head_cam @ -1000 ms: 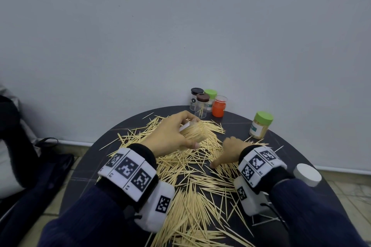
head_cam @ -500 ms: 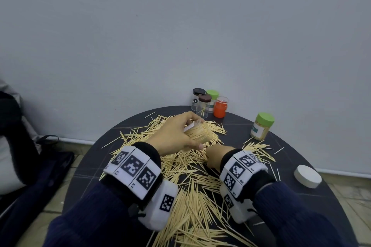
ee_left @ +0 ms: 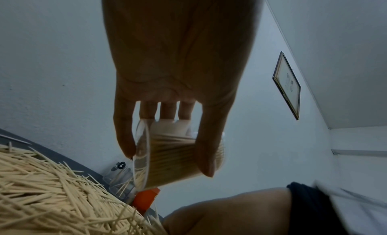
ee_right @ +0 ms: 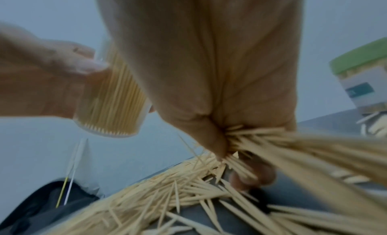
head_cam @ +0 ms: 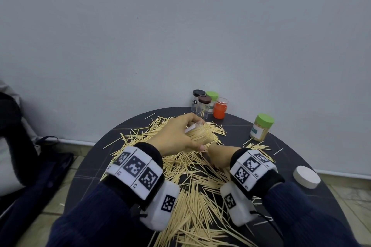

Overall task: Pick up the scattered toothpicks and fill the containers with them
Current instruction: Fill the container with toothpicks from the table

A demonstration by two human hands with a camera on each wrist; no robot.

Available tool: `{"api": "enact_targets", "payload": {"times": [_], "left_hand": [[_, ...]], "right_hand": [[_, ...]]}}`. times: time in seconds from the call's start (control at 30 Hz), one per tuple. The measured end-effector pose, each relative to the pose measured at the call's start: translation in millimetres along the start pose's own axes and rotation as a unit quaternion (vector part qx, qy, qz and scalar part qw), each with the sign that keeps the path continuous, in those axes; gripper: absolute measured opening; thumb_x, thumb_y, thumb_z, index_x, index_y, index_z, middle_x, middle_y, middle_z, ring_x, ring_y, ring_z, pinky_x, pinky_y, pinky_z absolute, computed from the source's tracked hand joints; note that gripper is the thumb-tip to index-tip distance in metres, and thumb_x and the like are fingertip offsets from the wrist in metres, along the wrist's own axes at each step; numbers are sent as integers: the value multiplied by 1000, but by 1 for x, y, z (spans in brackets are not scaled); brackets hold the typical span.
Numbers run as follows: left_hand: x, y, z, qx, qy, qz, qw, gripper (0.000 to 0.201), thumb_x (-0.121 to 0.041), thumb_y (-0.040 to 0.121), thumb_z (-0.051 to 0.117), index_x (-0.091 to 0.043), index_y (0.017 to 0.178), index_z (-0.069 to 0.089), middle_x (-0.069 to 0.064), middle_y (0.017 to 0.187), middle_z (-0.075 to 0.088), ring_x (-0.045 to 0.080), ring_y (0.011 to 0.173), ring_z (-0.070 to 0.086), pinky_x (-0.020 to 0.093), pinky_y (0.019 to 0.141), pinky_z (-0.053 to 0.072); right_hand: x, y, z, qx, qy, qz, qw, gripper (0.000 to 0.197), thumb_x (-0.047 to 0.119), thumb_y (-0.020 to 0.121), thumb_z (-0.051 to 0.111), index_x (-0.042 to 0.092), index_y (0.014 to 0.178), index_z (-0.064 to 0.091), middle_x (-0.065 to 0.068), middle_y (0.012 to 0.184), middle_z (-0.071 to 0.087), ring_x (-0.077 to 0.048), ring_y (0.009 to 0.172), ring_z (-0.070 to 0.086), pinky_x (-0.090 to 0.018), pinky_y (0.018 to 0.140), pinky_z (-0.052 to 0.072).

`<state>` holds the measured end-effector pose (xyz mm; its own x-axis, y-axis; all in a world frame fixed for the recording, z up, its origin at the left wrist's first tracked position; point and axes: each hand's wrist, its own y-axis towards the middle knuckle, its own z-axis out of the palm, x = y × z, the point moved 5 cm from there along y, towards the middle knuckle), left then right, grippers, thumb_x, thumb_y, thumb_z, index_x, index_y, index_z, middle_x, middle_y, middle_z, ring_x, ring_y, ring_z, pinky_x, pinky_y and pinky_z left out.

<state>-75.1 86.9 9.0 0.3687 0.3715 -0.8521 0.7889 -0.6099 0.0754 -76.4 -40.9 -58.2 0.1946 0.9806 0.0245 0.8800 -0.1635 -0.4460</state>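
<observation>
Two hands share the work at this point; the left hand (head_cam: 176, 136) is curled round a clear container (ee_left: 180, 154), holding it tipped on its side above the pile, thumb and fingers wrapped about its wall; the right hand (head_cam: 219, 155) is closed in a pinch on a small bundle of toothpicks (ee_right: 247, 139) gathered off the table (head_cam: 90, 166), just beside the container's mouth. The step in hand looks like loading a fresh pinch into an already well-packed container; the next move would call for lining the bundle up with the sticks inside and sliding it in lengthwise, since the remaining room seems slight and crooked sticks could jam or spill back out.

Inside the held container the toothpicks lie tight and parallel, pale wood, ends flush near the rim; the scattered toothpicks (head_cam: 192, 192) cover much of the dark round table in a loose crisscross heap beneath both wrists. A green-lidded jar (head_cam: 261, 128) already filled stands apart at the right; four small jars (head_cam: 208, 104) cluster by the wall; a white lid (head_cam: 306, 176) rests near the table's right edge.
</observation>
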Motion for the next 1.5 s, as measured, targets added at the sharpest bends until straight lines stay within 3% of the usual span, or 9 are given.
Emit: {"api": "enact_targets", "payload": {"times": [0.03,0.13,0.2,0.3,0.47,0.63,0.83,1.1,1.5], "left_hand": [[0,0,0,1,-4,-1,1000,60,-9,72,78,-22,123,50,-9,104,50,7,84,57,26,64,58],[1,0,0,-1,1,-1,1000,59,-10,71,79,-23,121,50,-3,113,52,12,90,58,33,69,59],[1,0,-1,-2,3,-2,1000,59,-11,71,79,-24,121,50,-2,116,52,12,91,57,35,71,59],[1,0,0,1,6,-3,1000,58,-10,72,78,-24,121,50,-5,112,50,7,87,55,29,67,59],[2,1,1,2,11,-9,1000,59,-9,73,78,-22,123,50,-4,111,49,13,92,56,29,67,59],[3,1,1,0,20,-13,1000,61,-11,72,79,-21,124,50,-1,112,51,16,92,57,33,68,59],[6,2,4,0,40,-24,999,60,-8,73,77,-23,123,49,-9,103,47,7,85,55,28,66,59],[11,1,8,15,63,-63,996,67,-20,71,79,-19,129,46,-14,95,47,9,88,55,22,74,51],[26,-4,24,119,105,-122,980,60,-34,81,69,-21,128,35,4,108,54,17,90,60,27,76,54]], "right_hand": [[1,-4,-2,-9,24,-13,1000,40,10,98,35,-4,137,35,-9,98,50,-22,95,46,-28,74,42],[-5,-7,-5,-6,71,-28,997,31,14,99,33,2,126,44,-8,100,51,-17,87,44,-27,75,37],[-8,-12,-7,8,115,-28,993,16,15,100,33,11,98,48,-1,83,48,-11,71,44,-24,66,37],[-11,-17,-7,25,226,-29,973,26,6,99,30,15,76,39,3,69,40,-7,59,37,-18,55,34],[-18,-11,-2,42,405,-51,912,25,5,100,25,16,83,41,3,69,43,-7,59,41,-15,52,38],[-23,-10,-1,34,570,-81,817,20,-2,98,28,11,87,38,-2,67,47,-11,57,45,-18,51,42],[-23,-12,-9,13,688,-137,713,24,-7,97,24,7,91,42,0,61,43,-7,49,41,-16,47,38],[-22,-22,-27,-40,733,-181,655,27,-4,99,20,10,93,43,1,62,38,-5,46,39,-14,45,35],[-17,-44,-67,-176,787,-262,531,30,-5,99,19,12,90,42,1,62,38,-3,44,39,-14,46,36]]}}
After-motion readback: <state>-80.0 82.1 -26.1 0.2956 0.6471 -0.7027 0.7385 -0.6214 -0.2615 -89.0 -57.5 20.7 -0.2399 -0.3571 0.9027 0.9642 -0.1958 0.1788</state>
